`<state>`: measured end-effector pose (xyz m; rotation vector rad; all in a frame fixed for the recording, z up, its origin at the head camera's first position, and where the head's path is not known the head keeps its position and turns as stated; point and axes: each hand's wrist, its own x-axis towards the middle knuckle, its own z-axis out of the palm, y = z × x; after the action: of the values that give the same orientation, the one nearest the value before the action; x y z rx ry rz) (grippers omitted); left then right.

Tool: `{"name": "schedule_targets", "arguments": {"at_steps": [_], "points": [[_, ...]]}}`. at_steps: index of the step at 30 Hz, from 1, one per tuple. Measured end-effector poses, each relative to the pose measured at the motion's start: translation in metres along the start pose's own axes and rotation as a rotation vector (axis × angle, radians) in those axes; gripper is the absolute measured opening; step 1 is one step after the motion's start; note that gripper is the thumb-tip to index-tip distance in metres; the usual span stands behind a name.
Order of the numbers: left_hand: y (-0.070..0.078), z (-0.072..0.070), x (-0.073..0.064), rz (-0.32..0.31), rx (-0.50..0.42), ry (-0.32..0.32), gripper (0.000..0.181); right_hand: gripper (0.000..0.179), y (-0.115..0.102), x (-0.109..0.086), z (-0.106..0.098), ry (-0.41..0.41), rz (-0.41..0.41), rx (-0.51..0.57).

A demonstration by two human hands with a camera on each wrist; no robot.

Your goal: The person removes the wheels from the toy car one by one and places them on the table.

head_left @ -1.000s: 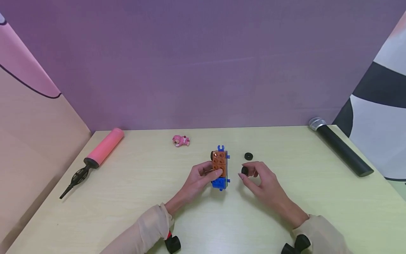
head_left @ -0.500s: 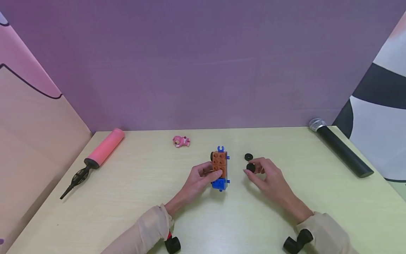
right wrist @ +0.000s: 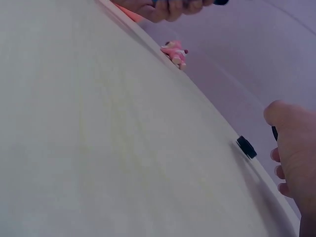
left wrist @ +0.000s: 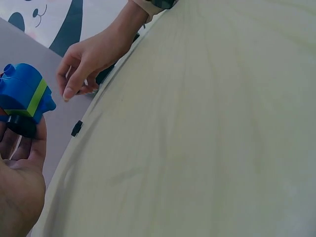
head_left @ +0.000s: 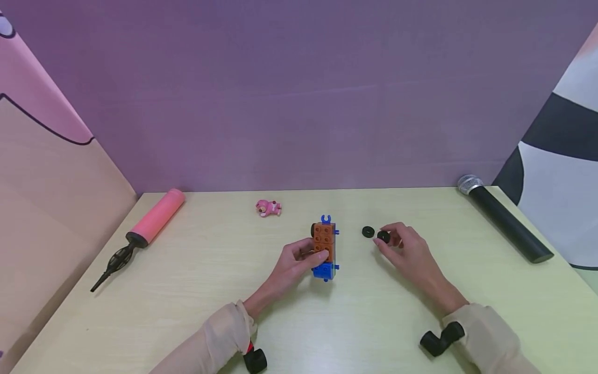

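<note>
My left hand [head_left: 290,265] grips a toy block vehicle [head_left: 324,236], orange on top with blue end pieces, and holds it upright over the table. A black wheel [left wrist: 20,126] sits on its side in the left wrist view. Bare blue pegs stick out on the vehicle's right. Between thumb and fingers, my right hand [head_left: 413,254] pinches a small black wheel [head_left: 383,237]. Just left of those fingertips, a second loose wheel [head_left: 368,232] lies on the table. In the right wrist view the right hand mostly hides the wheel it holds.
A pink bear figure [head_left: 268,208] lies near the table's back edge. At the left is a pink hand pump [head_left: 156,218] with a black nozzle. A black microphone [head_left: 509,223] lies at the right. The purple partition [head_left: 299,104] rises behind the table [head_left: 196,322].
My right hand has moved right and away from me with the pinched wheel, passing to the right of the wheel on the table. The left hand and vehicle have stayed put.
</note>
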<state>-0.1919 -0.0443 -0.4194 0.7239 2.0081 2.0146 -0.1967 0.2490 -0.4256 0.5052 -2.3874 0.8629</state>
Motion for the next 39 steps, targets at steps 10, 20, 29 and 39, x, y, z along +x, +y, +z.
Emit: {"name": "schedule_targets", "arguments": {"at_steps": [10,20,29,39], "points": [[0.001,0.001,0.000,-0.009,-0.018,-0.004,0.046,0.024,0.016,0.006,-0.002,-0.069,0.087,-0.034],[0.001,0.000,0.000,-0.005,-0.008,-0.009,0.045,0.027,0.026,0.014,-0.006,-0.189,0.189,-0.078],[0.001,0.000,0.000,0.001,-0.009,-0.006,0.044,0.027,0.029,0.020,-0.006,-0.216,0.174,-0.113],[-0.001,0.000,0.000,-0.005,-0.012,-0.005,0.045,0.028,0.031,0.022,-0.004,-0.235,0.143,-0.129]]}}
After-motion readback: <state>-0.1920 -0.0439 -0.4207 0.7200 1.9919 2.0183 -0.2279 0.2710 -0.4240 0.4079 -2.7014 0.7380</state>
